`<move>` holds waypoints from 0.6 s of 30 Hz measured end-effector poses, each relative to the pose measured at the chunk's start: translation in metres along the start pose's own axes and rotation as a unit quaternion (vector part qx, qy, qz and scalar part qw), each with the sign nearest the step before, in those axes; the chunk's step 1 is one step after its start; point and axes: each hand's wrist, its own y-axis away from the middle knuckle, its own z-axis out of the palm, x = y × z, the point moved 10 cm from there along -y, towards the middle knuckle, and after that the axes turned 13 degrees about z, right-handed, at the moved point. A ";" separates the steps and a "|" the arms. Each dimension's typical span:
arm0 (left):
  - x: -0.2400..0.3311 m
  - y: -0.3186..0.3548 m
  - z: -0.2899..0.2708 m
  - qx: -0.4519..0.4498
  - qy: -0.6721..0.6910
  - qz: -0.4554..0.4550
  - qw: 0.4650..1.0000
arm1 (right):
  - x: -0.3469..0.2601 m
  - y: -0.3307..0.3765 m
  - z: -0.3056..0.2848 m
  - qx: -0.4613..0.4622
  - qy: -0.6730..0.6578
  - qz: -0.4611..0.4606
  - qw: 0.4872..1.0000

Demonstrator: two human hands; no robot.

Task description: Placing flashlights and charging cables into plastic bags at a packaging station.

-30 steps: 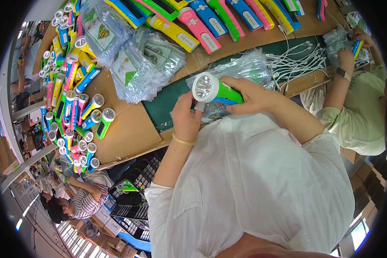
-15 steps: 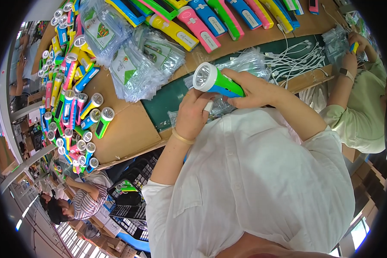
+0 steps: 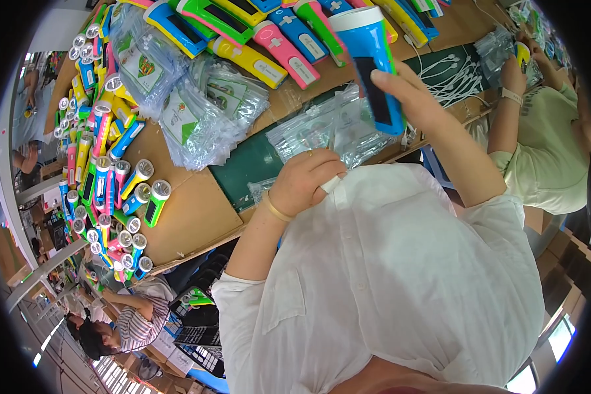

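My right hand (image 3: 410,95) grips a blue and green flashlight (image 3: 366,44) and holds it up over the table. Its white head points upward, and a dark panel on its body lies beside my thumb. Close to my shirt front, my left hand (image 3: 307,178) has its fingers curled in. A small white piece (image 3: 331,184) shows at those fingertips; I cannot tell what it is. Clear plastic bags (image 3: 302,134) lie on the green table surface (image 3: 240,172) just beyond my left hand.
Many coloured flashlights (image 3: 102,171) crowd the left side, and more (image 3: 262,64) lie along the far side. Stacked printed plastic bags (image 3: 190,121) sit between them on cardboard (image 3: 194,213). White cables (image 3: 453,82) lie at right, near a co-worker's arm (image 3: 505,125). A black crate (image 3: 200,335) stands below left.
My right hand has raised the flashlight up and to the right, turning its dark panel into view. My left hand has come away from it, moving slightly nearer my body.
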 end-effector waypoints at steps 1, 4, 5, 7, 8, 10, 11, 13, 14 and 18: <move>0.002 -0.003 -0.002 0.009 -0.015 0.003 1.000 | -0.004 -0.001 0.016 -0.005 0.014 -0.024 1.000; 0.003 -0.003 -0.006 0.038 -0.038 -0.005 0.999 | -0.002 -0.008 0.060 -0.022 0.165 -0.063 0.984; 0.004 -0.001 -0.006 0.037 -0.038 -0.003 0.999 | 0.008 -0.011 0.067 -0.024 0.175 -0.080 0.981; 0.004 0.005 -0.006 0.036 -0.050 -0.005 0.998 | 0.015 -0.010 0.070 -0.020 0.182 -0.111 0.977; 0.004 0.007 -0.007 0.037 -0.051 -0.006 0.998 | 0.017 -0.009 0.067 -0.017 0.169 -0.112 0.979; 0.003 0.010 -0.009 0.049 -0.044 -0.015 0.998 | 0.010 -0.004 0.059 -0.003 0.185 -0.138 0.973; 0.003 0.010 -0.009 0.051 -0.044 -0.016 0.998 | 0.005 -0.004 0.060 -0.005 0.186 -0.137 0.973; 0.005 0.007 -0.009 0.056 -0.036 -0.003 0.998 | -0.011 0.003 0.059 0.013 0.177 -0.172 0.969; 0.004 0.007 -0.009 0.056 -0.035 -0.001 0.998 | -0.007 0.006 0.063 -0.009 0.202 -0.144 0.969; 0.000 0.010 -0.025 0.125 -0.081 -0.011 0.989 | 0.017 0.017 0.064 -0.063 0.258 -0.110 0.958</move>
